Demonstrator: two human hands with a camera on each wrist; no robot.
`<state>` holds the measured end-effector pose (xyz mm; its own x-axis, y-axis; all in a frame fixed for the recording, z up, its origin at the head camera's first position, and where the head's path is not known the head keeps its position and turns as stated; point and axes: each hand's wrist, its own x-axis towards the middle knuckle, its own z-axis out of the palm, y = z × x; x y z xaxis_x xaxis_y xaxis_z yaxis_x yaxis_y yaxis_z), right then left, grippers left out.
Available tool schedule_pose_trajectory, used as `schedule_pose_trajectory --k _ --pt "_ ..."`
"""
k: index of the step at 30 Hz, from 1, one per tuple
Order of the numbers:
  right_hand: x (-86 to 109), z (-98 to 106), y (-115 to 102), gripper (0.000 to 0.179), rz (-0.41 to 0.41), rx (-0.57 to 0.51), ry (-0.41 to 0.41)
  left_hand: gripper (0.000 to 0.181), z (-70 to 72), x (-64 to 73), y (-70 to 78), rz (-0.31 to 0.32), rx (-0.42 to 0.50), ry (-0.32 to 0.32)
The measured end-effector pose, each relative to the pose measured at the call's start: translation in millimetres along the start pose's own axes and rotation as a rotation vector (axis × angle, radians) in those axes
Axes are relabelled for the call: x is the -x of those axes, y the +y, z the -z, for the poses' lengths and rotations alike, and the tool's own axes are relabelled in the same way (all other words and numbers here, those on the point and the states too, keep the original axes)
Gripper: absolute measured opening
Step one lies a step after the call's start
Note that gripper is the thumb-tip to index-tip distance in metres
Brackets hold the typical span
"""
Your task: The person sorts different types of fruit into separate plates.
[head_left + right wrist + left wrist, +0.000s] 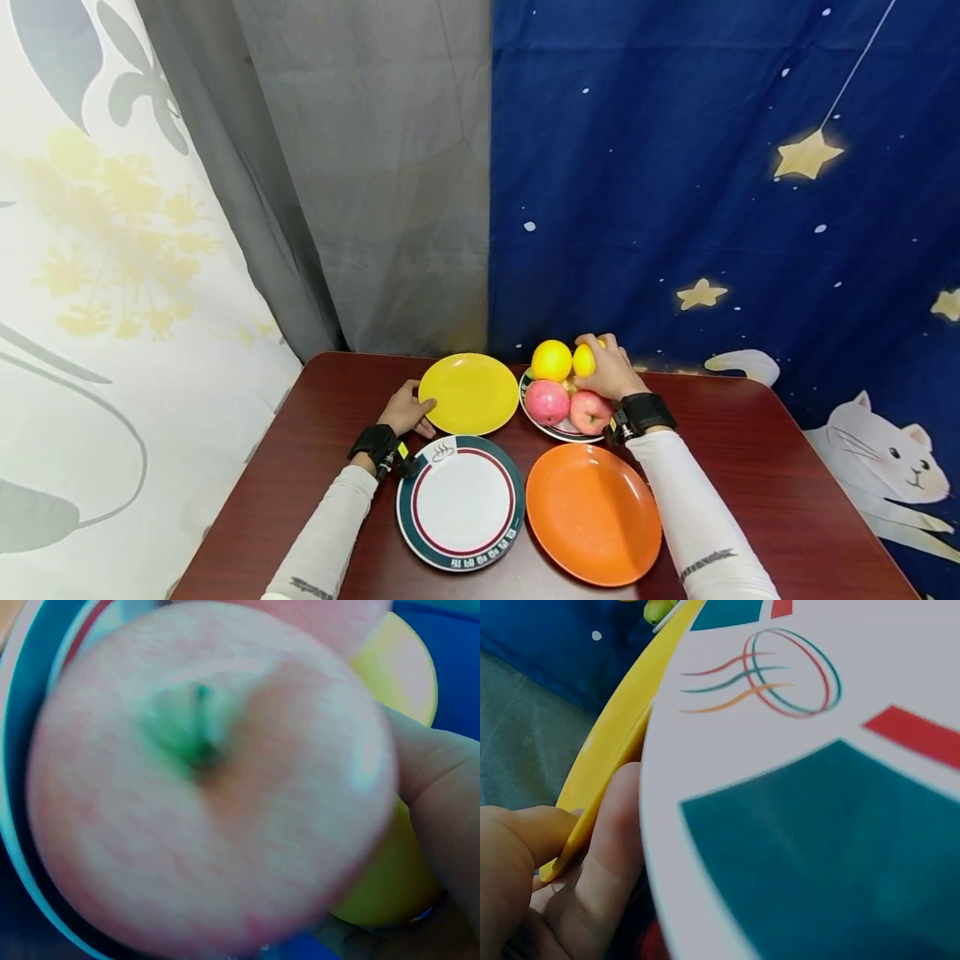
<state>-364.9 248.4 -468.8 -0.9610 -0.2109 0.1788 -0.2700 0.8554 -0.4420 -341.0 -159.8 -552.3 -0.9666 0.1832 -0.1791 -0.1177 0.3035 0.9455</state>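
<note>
My left hand (405, 412) pinches the left rim of a yellow plate (468, 392), thumb above and fingers beneath, as the left wrist view shows. At the back right, my right hand (611, 371) grips a yellow fruit (583, 361) over a fruit-filled plate (557, 432). Beside the gripped fruit is a second, round yellow fruit (551, 360). Two pink-red apples (547, 402) lie at the front of that plate. One apple (210, 825) fills most of the right wrist view and partly covers the gripped fruit (394, 874).
Nearer on the dark red table (720, 467) stand a white plate with a green rim (468, 504) and an orange plate (592, 517). The right forearm passes over the orange plate's right edge. A grey curtain (390, 183) and a blue starry curtain (675, 167) hang behind.
</note>
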Motion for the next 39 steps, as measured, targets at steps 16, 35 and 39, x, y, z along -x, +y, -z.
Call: schedule_pose_trajectory --k 16,35,39 --pt "-41.3 24 -135 0.066 0.319 -0.025 0.101 0.061 -2.0 1.0 2.8 0.002 0.005 0.017" --pt "-49.6 -108 -185 0.068 0.266 0.02 -0.332 0.058 -1.0 -1.6 -0.3 0.013 -0.014 0.026" --pt "-45.5 -117 -183 0.067 0.25 0.017 -0.35 0.058 -0.2 -3.5 -3.3 0.001 0.007 0.012"
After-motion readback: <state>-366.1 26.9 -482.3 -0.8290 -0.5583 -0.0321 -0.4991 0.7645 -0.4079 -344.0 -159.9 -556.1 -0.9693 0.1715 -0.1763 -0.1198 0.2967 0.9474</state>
